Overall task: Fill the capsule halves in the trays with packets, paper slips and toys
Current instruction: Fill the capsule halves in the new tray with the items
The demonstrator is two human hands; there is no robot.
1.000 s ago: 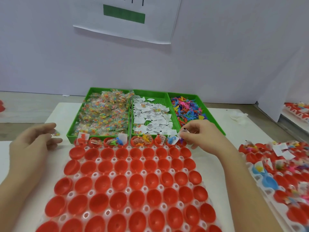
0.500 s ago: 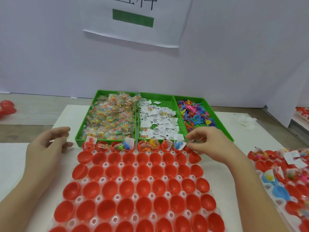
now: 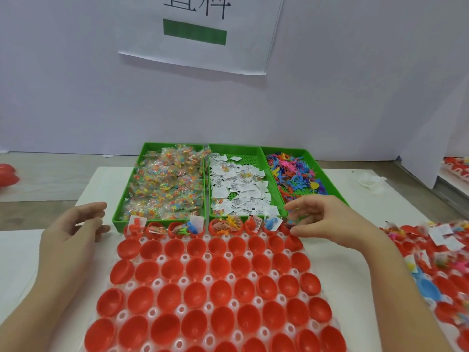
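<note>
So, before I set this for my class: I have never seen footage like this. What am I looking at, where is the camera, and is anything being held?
There is no machine here. These are a person's two bare hands, filmed by one camera worn on the head, looking forward and down. On the table lies a tray of red capsule halves; only the far row holds fillings. Behind it stand three green bins, holding packets, paper slips and small coloured toys. A second tray, already filled, sits at the right edge. The left hand hovers beside the tray, fingers relaxed, holding nothing. The right hand curls over the tray's far right corner; it is too blurred to say whether it pinches anything.
</note>
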